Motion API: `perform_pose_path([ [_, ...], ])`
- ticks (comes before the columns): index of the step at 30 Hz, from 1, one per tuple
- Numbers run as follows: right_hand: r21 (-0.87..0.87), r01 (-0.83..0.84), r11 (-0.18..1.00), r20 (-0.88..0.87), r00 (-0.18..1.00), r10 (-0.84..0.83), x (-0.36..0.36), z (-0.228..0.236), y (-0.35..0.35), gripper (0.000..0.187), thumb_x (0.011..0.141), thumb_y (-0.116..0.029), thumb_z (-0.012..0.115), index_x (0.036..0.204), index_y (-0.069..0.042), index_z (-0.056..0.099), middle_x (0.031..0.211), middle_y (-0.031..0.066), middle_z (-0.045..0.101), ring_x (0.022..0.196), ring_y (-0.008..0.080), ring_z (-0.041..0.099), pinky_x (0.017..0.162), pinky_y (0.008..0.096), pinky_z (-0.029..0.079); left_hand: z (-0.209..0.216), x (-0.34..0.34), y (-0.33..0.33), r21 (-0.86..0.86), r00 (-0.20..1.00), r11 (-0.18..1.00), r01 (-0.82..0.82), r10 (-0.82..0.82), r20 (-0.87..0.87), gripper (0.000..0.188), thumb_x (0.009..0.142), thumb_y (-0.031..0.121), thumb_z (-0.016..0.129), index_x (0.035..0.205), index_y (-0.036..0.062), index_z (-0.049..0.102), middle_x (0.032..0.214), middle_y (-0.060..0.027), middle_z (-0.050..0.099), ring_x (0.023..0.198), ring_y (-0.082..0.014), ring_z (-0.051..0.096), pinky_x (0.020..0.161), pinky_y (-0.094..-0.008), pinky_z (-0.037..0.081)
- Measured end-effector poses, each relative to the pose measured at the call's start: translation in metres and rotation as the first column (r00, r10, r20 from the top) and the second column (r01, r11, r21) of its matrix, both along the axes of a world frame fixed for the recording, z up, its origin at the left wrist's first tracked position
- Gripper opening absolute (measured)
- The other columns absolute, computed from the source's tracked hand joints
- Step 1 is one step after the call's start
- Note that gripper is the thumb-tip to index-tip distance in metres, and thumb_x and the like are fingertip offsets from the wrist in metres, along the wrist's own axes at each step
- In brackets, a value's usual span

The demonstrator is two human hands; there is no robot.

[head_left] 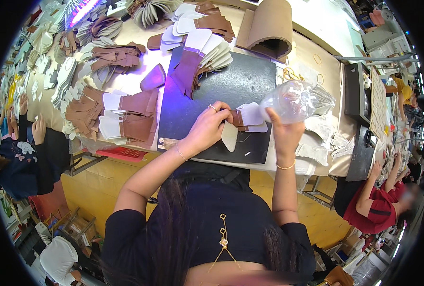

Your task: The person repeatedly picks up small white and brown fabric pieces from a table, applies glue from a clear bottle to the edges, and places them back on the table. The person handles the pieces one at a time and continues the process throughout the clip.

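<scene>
Near the front of a black mat (226, 69), my left hand (211, 125) pinches a small rounded beige piece (229, 138) with its fingertips. Beside those fingers lie overlapping brown-and-white leather pieces (251, 118). My right hand (288, 136) is wrapped around a translucent plastic bottle (290, 101), tilted over the mat's right edge. Part of the bottle's narrow end is hard to make out. A fan of brown and white pieces (204, 52) rests on the far part of the mat.
Stacks of brown-and-white pieces (130, 114) cover the table to the left. A curved tan board (271, 26) stands at the back. Pale scraps (317, 138) and a black metal box (357, 93) are on the right. Co-workers sit at both sides, one in a red shirt (371, 207).
</scene>
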State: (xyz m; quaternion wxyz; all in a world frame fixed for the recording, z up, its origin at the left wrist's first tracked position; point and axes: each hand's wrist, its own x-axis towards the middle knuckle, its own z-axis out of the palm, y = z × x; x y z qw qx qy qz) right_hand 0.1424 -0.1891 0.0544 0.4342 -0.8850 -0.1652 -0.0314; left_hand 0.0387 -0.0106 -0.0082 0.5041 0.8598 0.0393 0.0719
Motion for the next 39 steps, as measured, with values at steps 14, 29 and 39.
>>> perform_pose_path([
  [14, 0.125, 0.044, 0.991, 0.244, 0.967, -0.074, 0.027, 0.001, -0.011, 0.056, 0.077, -0.024, 0.085, 0.118, 0.004, 0.061, 0.101, 0.0148, 0.071, 0.088, 0.0217, 0.069, 0.081, 0.0328, 0.054, 0.002, 0.000, -0.009, -0.025, 0.995, 0.995, -0.092, 0.091, -0.029, 0.043, 0.079, -0.002, 0.068, 0.120, 0.0079, 0.062, 0.104, -0.0112, 0.054, 0.091, -0.0270, 0.057, 0.082, -0.0347, 0.048],
  [29, 0.574, -0.114, 0.811, 0.196, 0.981, -0.001, 0.011, 0.007, -0.021, 0.071, 0.083, -0.033, 0.079, 0.134, 0.002, 0.045, 0.122, 0.0145, 0.056, 0.122, 0.0331, 0.056, 0.103, 0.0421, 0.044, 0.002, -0.002, -0.011, 0.070, 0.999, 0.997, -0.037, 0.037, 0.009, 0.043, 0.081, -0.002, 0.067, 0.121, 0.0128, 0.062, 0.107, -0.0119, 0.055, 0.097, -0.0319, 0.057, 0.087, -0.0391, 0.047],
  [39, 0.659, -0.092, 0.747, 0.048, 0.996, 0.080, 0.002, -0.008, -0.026, 0.074, 0.076, -0.021, 0.085, 0.133, 0.002, 0.045, 0.128, 0.0134, 0.055, 0.124, 0.0301, 0.054, 0.103, 0.0429, 0.045, -0.004, -0.004, -0.014, 0.038, 0.998, 0.998, -0.039, 0.038, 0.047, 0.025, 0.074, -0.006, 0.061, 0.094, 0.0069, 0.054, 0.099, -0.0086, 0.055, 0.095, -0.0306, 0.053, 0.083, -0.0396, 0.039],
])
